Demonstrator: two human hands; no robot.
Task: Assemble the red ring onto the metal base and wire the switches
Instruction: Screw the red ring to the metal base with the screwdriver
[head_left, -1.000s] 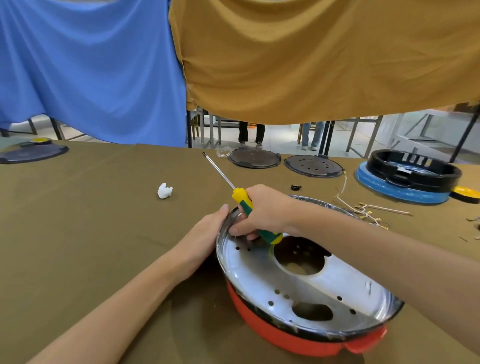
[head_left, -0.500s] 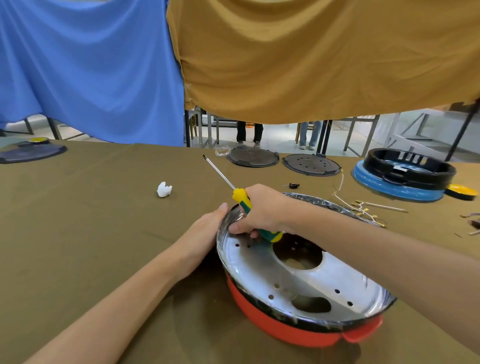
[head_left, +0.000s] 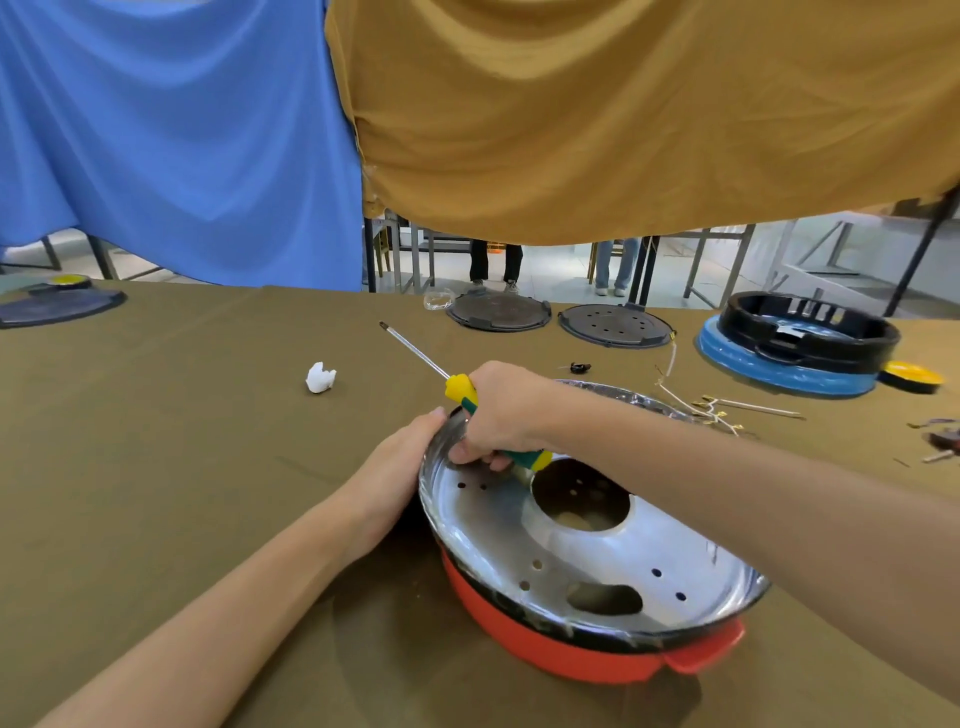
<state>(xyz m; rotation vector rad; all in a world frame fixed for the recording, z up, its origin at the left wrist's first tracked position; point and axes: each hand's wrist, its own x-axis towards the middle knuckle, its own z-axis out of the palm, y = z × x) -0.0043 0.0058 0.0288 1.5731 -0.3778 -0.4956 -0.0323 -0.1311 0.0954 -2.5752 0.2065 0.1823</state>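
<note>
Unmoved: two hands, one screwdriver (head_left: 498, 426)

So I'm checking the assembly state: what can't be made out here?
- Head view: far rim of the metal base, behind the right hand.
- Red ring: mostly under the base.
- Left hand fingertips, behind the rim.
- Switches or wiring: none identifiable.
</note>
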